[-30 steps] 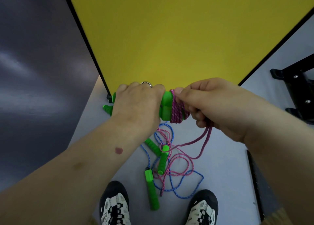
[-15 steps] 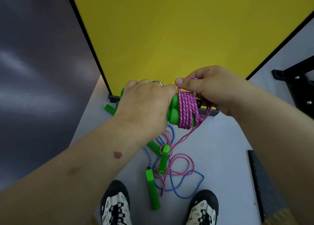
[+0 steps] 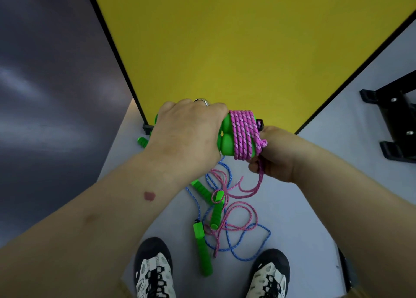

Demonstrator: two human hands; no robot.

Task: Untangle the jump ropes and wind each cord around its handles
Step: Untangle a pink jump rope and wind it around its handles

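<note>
My left hand (image 3: 188,132) grips a pair of green handles (image 3: 226,135) held side by side at chest height. Several turns of pink cord (image 3: 244,134) are wound tightly around their right end. My right hand (image 3: 278,154) sits just below and right of the coil and pinches the pink cord, whose loose tail (image 3: 249,188) hangs down to the floor. On the floor lie more green handles (image 3: 202,248) tangled with a blue cord (image 3: 252,252) and more pink cord (image 3: 239,221).
A yellow panel (image 3: 247,50) with a black frame stands right behind the hands. A black metal stand (image 3: 398,119) is at the right. My two shoes (image 3: 155,270) are at the bottom, either side of the tangle. Another green handle (image 3: 142,141) lies by the panel's foot.
My right hand has come from over the top of the coil down to its lower right, laying another turn of pink cord. The hanging tail is shorter. My left hand holds steady.
</note>
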